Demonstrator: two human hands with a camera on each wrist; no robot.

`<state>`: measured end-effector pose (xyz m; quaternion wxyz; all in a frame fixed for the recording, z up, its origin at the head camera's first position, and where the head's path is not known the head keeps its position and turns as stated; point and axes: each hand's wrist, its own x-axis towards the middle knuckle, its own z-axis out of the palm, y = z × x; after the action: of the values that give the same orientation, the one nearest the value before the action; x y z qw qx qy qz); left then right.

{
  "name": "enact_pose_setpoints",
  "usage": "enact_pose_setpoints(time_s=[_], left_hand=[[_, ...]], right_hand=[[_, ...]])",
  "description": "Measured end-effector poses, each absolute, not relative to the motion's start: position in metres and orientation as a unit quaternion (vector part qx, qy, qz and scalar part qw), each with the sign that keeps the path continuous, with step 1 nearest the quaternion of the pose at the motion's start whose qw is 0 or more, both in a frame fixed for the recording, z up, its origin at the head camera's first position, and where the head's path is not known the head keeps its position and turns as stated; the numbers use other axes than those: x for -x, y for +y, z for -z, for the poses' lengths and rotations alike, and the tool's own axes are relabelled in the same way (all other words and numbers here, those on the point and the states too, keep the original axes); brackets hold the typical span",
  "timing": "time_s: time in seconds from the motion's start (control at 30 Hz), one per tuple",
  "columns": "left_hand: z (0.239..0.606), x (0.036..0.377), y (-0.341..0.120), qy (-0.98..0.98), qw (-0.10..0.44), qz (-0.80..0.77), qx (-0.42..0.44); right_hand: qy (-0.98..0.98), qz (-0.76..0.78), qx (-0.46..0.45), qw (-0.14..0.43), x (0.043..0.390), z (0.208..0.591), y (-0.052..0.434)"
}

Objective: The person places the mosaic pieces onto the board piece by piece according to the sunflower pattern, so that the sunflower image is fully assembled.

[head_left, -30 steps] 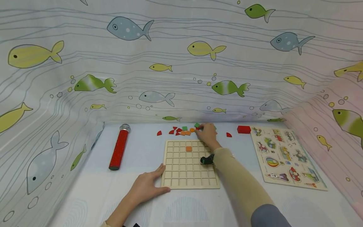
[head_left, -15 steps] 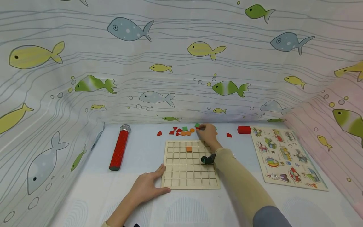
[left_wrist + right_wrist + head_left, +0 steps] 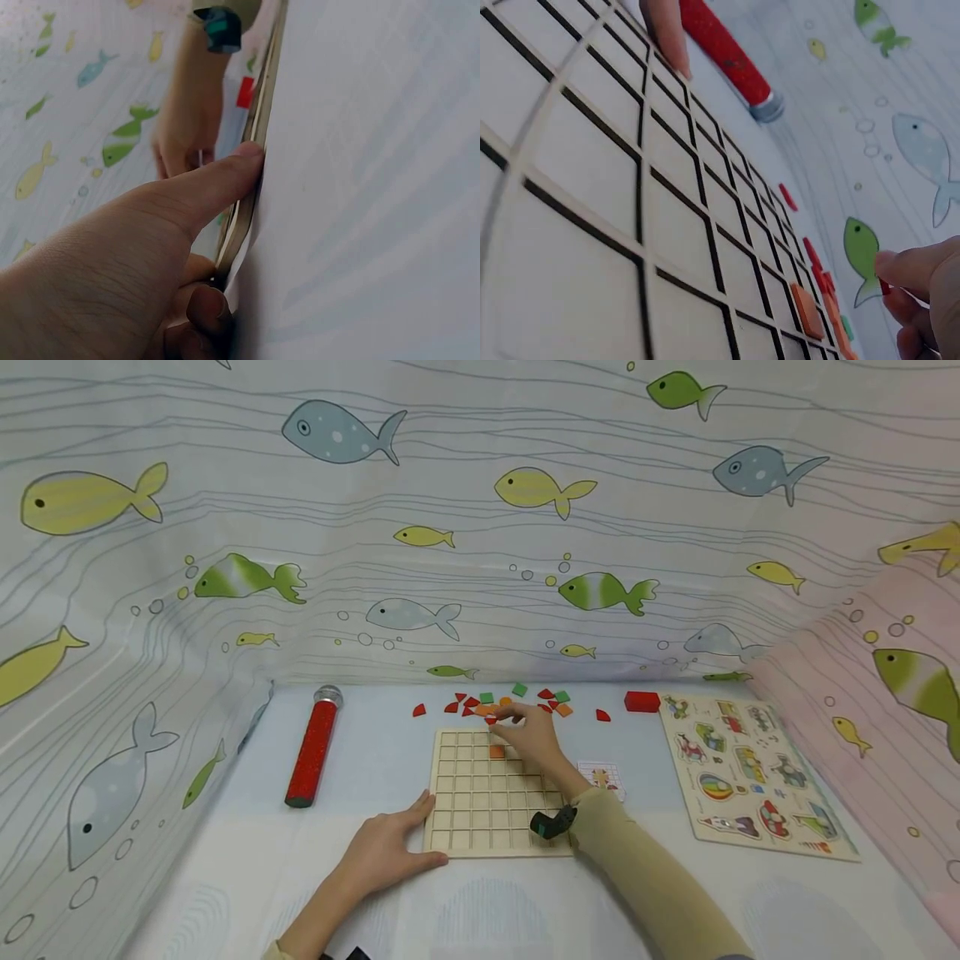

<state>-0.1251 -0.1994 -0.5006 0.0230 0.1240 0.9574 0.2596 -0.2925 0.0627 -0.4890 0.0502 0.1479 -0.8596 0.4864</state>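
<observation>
A square wooden grid board (image 3: 480, 814) lies on the table with one orange square tile (image 3: 497, 752) in an upper cell. My left hand (image 3: 386, 853) rests at the board's lower left corner, thumb along the front edge and index finger against the left side; in the left wrist view its other fingers are bent below. Over the board's far edge, my right hand (image 3: 531, 739) pinches a small red piece (image 3: 885, 286) between thumb and index finger. Past the board lie loose red pieces (image 3: 452, 707), orange pieces (image 3: 565, 711) and green squares (image 3: 519, 690).
A red toy microphone (image 3: 311, 752) lies to the left. On the right are a red block (image 3: 642, 702) and a wooden picture puzzle (image 3: 757, 777). A small printed card (image 3: 602, 777) lies by the board's right side, partly behind my right arm. A fish-print cloth wall rises behind.
My right hand has come back from the loose pieces toward the board, carrying a red piece. More of the loose pieces and the card now show. My left hand has stayed put.
</observation>
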Motion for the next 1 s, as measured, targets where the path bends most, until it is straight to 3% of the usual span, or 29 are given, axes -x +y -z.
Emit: enact_pose_setpoints(time_s=[0.27,0.5,1.0], left_hand=[[0.499,0.128,-0.201,0.959,0.025,-0.257,-0.116],[0.499,0.128,-0.200,0.958,0.032,-0.263,-0.110],[0.501,0.126,-0.199,0.957,0.028,-0.264,-0.115]], right_hand=[[-0.865,-0.441,-0.233,0.052,0.277,0.498,0.051],[-0.879,-0.416,-0.232,0.037,0.276,0.509,0.050],[-0.876,-0.399,-0.265,0.063,0.273,0.510,0.053]])
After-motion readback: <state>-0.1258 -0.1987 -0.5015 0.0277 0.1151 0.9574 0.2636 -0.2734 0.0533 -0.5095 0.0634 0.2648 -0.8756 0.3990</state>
